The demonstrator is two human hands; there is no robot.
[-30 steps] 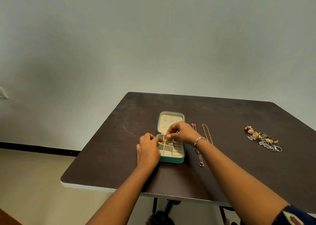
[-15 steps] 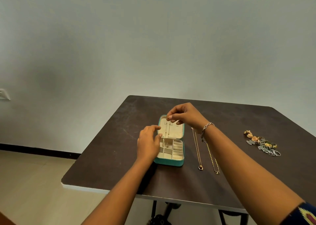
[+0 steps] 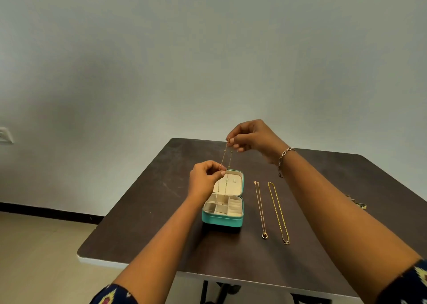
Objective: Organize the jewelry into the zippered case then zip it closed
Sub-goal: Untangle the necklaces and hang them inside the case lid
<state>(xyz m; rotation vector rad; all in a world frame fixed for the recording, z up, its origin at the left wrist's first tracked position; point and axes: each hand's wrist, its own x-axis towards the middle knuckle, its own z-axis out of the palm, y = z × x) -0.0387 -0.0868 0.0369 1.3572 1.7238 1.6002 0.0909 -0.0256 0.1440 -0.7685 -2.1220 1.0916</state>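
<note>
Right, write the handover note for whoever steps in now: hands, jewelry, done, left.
Right hand: raised, pinching the top of the beaded chain.
Left hand: pinching the same chain lower down; its lower part hangs over the open teal case.
On the table, right of the case: pendant necklace and yellow chain; more pieces far right, partly hidden by the forearm.
Done: case open. Left: stow everything, zip shut.

Beaded chain: raised out of case by right hand, now hanging above it; left hand moved to pinch one strand.
</note>
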